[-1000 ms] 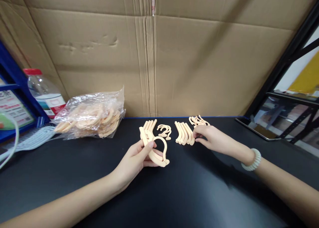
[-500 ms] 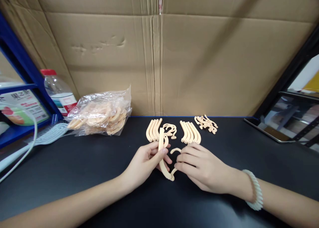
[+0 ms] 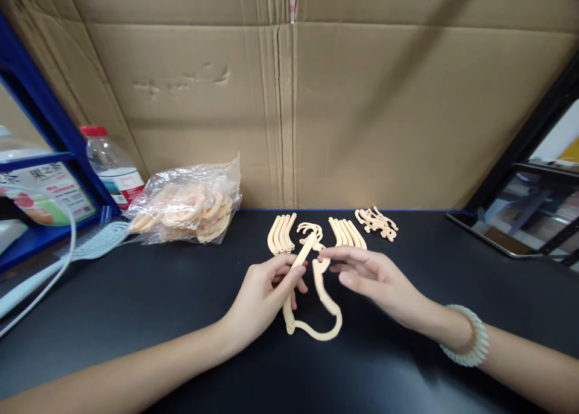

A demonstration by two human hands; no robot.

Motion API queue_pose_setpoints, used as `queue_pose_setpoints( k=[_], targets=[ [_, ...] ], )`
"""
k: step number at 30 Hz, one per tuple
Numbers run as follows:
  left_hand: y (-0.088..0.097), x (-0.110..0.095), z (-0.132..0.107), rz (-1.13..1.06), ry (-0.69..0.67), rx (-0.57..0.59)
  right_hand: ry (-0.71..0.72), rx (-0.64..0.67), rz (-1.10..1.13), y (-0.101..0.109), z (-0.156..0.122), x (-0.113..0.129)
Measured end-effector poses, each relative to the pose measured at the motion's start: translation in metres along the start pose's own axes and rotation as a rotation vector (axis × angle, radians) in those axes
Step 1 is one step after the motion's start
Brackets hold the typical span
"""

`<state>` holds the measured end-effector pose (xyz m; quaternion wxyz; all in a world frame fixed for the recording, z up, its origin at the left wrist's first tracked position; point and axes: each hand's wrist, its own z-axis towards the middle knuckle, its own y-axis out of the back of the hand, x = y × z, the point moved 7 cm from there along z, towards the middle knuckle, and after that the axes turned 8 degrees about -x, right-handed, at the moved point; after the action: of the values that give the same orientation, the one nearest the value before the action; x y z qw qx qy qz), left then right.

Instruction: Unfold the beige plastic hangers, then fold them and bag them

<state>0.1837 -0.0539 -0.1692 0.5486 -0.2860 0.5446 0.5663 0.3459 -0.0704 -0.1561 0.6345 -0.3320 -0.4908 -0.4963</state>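
Observation:
My left hand (image 3: 266, 290) is closed around the straight arm of a cream plastic hooked piece (image 3: 312, 317), which loops down onto the black table (image 3: 181, 317) in front of me. My right hand (image 3: 373, 278) has its fingers stretched out, with thumb and forefinger touching the upper end of the curved part of that piece. Behind the hands lie sorted rows of the same cream parts: a left bundle of curved strips (image 3: 280, 234), a few small hooks (image 3: 310, 230), a second bundle of strips (image 3: 347, 232) and a small heap of hooks (image 3: 377, 222).
A clear plastic bag of cream parts (image 3: 190, 209) lies at the back left, beside a water bottle (image 3: 113, 166) and a blue shelf frame (image 3: 40, 118). A cardboard wall (image 3: 289, 100) closes the back. A tablet (image 3: 502, 236) lies at the right, by a black rack.
My right hand came back from the far strips to the piece in my left hand. The hooked piece has been unfolded and now hangs lower, touching the table.

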Motion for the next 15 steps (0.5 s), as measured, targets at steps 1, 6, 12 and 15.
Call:
queue_pose_setpoints(
  k=[1,6,12,15],
  targets=[
    [0.001,-0.001,0.000,0.039,-0.018,-0.013,-0.031,-0.056,0.006,0.004,0.001,-0.003],
    [0.002,-0.004,0.000,0.256,-0.159,-0.027,-0.161,-0.168,0.014,0.009,0.002,-0.017],
    [-0.006,-0.012,-0.005,0.673,-0.448,-0.003,-0.300,0.018,0.039,-0.008,-0.002,-0.033],
    [-0.012,-0.020,-0.010,0.893,-0.658,0.021,-0.379,0.058,0.032,-0.011,-0.005,-0.037]
  ],
)
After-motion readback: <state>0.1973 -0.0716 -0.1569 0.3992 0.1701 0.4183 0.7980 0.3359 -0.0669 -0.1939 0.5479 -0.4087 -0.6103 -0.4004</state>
